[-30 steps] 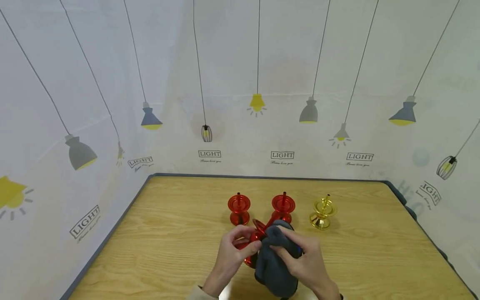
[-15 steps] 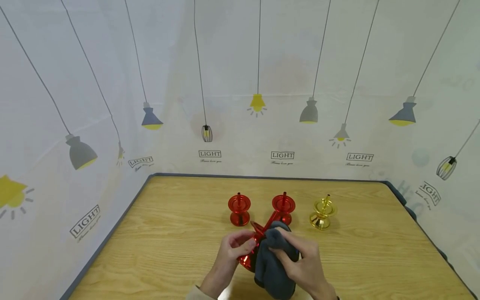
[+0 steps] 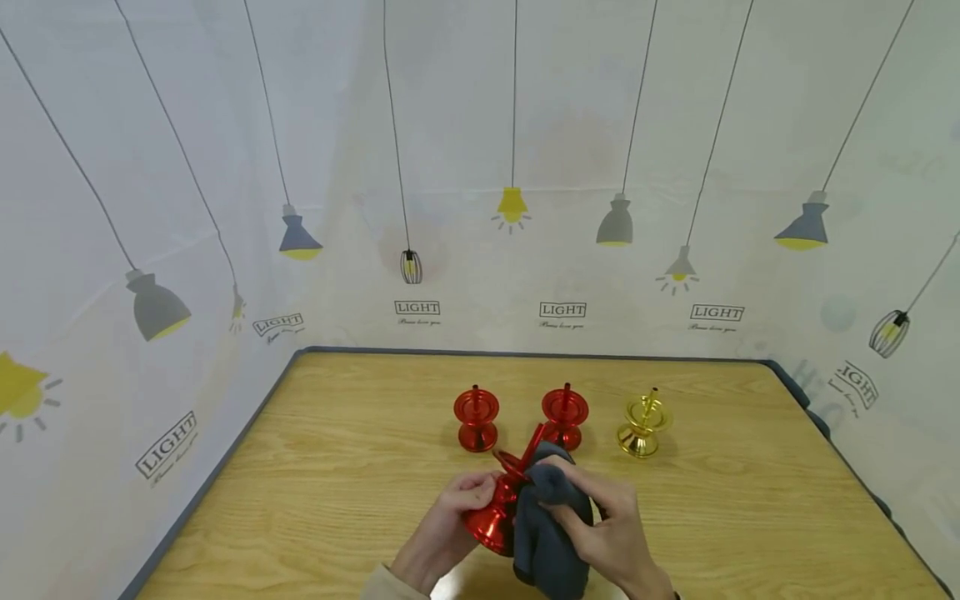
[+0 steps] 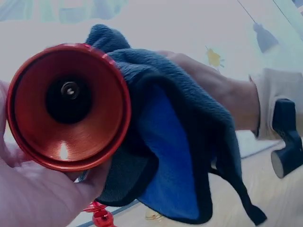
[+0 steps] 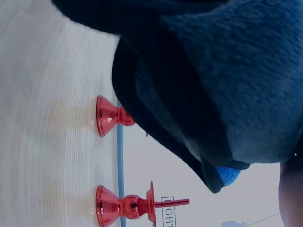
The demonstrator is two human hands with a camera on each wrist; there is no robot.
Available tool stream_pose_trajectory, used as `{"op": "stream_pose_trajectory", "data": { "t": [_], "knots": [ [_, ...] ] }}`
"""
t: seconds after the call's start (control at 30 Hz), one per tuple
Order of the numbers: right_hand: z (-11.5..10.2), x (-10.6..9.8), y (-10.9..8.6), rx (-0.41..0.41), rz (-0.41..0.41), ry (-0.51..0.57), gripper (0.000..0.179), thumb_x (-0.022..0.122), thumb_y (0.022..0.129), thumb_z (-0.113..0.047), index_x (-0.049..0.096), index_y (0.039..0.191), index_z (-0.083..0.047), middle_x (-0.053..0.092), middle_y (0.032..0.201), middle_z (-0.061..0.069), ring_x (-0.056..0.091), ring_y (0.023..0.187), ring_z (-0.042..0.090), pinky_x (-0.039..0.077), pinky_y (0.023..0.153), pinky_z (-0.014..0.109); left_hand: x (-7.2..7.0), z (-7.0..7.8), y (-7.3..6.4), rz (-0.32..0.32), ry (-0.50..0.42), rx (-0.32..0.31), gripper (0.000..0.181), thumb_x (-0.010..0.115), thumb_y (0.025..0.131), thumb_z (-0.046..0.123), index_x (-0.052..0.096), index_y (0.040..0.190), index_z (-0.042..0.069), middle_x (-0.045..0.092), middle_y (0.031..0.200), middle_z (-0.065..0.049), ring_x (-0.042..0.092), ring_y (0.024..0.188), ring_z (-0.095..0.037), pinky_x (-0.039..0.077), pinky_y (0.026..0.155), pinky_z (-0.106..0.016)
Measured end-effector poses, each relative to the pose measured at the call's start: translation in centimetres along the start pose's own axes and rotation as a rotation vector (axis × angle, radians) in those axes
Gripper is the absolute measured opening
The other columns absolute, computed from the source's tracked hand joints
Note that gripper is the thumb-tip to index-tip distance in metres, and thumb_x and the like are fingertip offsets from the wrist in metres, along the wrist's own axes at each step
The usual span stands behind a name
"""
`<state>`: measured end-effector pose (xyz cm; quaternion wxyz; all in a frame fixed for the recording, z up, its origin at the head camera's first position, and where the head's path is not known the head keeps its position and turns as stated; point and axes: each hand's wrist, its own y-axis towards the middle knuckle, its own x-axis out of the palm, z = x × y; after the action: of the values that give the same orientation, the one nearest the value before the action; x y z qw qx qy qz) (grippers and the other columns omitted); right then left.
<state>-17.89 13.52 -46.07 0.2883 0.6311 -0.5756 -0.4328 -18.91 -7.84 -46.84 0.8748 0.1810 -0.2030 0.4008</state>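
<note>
My left hand [image 3: 442,527] grips a shiny red candlestick [image 3: 491,525] by its body, tilted with its spike up and to the right. In the left wrist view, the hollow underside of the candlestick base [image 4: 33,118] faces the camera. My right hand [image 3: 618,529] pinches a dark grey-blue cloth [image 3: 553,542] against the candlestick's dish and stem. The cloth hangs down in folds and hides the candlestick's right side. Its bright blue inner face [image 4: 170,161] shows in the left wrist view. In the right wrist view, the cloth [image 5: 246,80] covers most of my right hand.
Two red candlesticks stand upright farther back on the wooden table [image 3: 315,467], one at the left [image 3: 477,417] and one in the middle [image 3: 565,414]. A gold candlestick [image 3: 642,423] stands to their right. Lamp-printed fabric walls [image 3: 480,108] enclose the table's back and sides.
The held candlestick has shifted slightly down and left, its base swinging out from behind my hand into fuller view. My left hand has changed its grip; the cloth has stayed at the dish.
</note>
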Motion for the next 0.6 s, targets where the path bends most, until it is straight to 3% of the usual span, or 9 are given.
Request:
{"op": "stream_pose_trajectory", "data": {
  "t": [0.13,0.27,0.4,0.53,0.6],
  "knots": [
    [-0.2,0.0,-0.1,0.023,0.019,-0.039,0.050,0.080,0.069,0.018,0.070,0.117,0.007,0.077,0.107,0.014,0.071,0.108,0.009,0.053,0.094,0.019,-0.2,0.1,0.1,0.005,-0.047,-0.080,0.017,0.056,0.100,0.025,0.072,0.100,0.021,0.072,0.089,0.011,0.067,0.079,-0.001,0.054,0.077,-0.021],
    [-0.3,0.0,-0.3,0.051,0.057,-0.114,0.053,0.079,0.067,0.020,0.072,0.117,0.004,0.076,0.108,0.016,0.070,0.109,0.007,0.052,0.094,0.018,-0.1,0.3,0.4,0.040,0.024,-0.139,0.024,0.050,0.104,0.022,0.074,0.099,0.023,0.073,0.091,0.013,0.066,0.084,0.000,0.052,0.082,-0.022],
    [-0.1,0.1,-0.4,0.054,0.085,-0.155,0.054,0.078,0.065,0.021,0.073,0.116,0.002,0.076,0.106,0.017,0.071,0.106,0.008,0.053,0.094,0.017,0.7,0.9,0.6,0.133,0.216,-0.165,0.019,0.059,0.102,0.025,0.069,0.111,0.012,0.069,0.100,0.007,0.064,0.093,-0.005,0.052,0.087,-0.024],
    [0.0,0.1,-0.6,0.049,0.092,-0.167,0.054,0.078,0.065,0.021,0.073,0.115,0.002,0.076,0.104,0.016,0.073,0.103,0.011,0.052,0.095,0.017,1.5,1.3,0.8,0.279,0.416,-0.156,0.045,0.075,0.091,0.032,0.061,0.118,-0.001,0.065,0.103,0.000,0.064,0.096,-0.013,0.054,0.084,-0.026],
    [0.0,0.1,-0.6,0.042,0.091,-0.167,0.055,0.078,0.064,0.021,0.073,0.115,0.003,0.076,0.104,0.016,0.073,0.103,0.012,0.052,0.096,0.017,1.8,1.3,0.8,0.332,0.473,-0.137,0.046,0.078,0.089,0.031,0.062,0.116,-0.003,0.065,0.101,0.000,0.065,0.093,-0.015,0.054,0.082,-0.027]
  ]
}}
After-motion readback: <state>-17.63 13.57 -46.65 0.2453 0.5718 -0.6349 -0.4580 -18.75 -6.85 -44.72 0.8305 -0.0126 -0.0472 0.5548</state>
